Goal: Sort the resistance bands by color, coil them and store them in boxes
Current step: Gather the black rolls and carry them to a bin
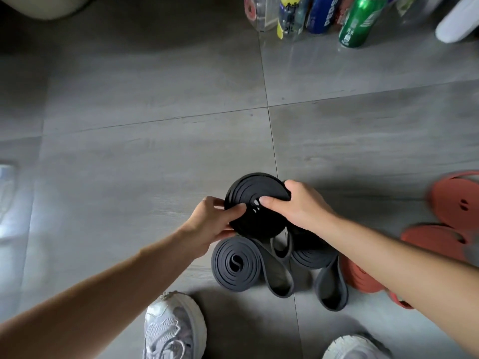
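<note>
Head view, black band coil (255,203), flat tight spiral, matte, layered edges

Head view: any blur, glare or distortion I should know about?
Head view: the black coiled rubber band at centre is sharp; the red coiled bands at the right edge are smeared; bright glare washes out the left edge; the coloured drink bottles at top splay outward from wide-angle distortion.

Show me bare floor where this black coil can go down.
Bare floor lies ahead, between the black coil and the bottles, and left of the left hand. Crowded: grey coils near the sneakers, red coils on the right.
</note>
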Available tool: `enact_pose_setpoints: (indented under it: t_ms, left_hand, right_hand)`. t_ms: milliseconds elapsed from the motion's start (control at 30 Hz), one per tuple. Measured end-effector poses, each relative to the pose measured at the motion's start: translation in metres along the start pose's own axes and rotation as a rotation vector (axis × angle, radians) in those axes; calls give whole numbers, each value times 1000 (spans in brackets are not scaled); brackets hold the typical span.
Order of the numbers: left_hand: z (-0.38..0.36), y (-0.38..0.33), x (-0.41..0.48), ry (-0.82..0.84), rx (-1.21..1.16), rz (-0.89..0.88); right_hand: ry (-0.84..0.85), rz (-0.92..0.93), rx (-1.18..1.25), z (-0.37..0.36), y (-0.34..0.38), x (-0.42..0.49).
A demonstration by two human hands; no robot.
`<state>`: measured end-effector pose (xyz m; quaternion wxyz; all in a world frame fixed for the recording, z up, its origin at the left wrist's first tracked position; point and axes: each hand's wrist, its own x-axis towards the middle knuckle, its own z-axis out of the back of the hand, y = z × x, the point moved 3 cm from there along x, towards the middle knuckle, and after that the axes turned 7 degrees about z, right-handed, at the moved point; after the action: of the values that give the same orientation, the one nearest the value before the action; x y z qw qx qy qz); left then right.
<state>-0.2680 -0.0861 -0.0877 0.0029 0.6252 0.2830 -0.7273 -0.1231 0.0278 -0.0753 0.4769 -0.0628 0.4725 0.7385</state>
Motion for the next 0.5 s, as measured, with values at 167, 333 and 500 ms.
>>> enact_pose_setpoints:
  t_ms: [167, 333, 500]
  left_hand:
    - [20, 37, -39, -35, -41, 108]
    - [32, 78, -31, -6, 83, 178]
    - [40, 96, -8, -65, 219, 152]
  right_hand:
    - [138, 67, -99, -22, 17, -34]
    - [267, -48, -121, -69, -6, -53]
    - [244, -38, -182, -84, -24, -54]
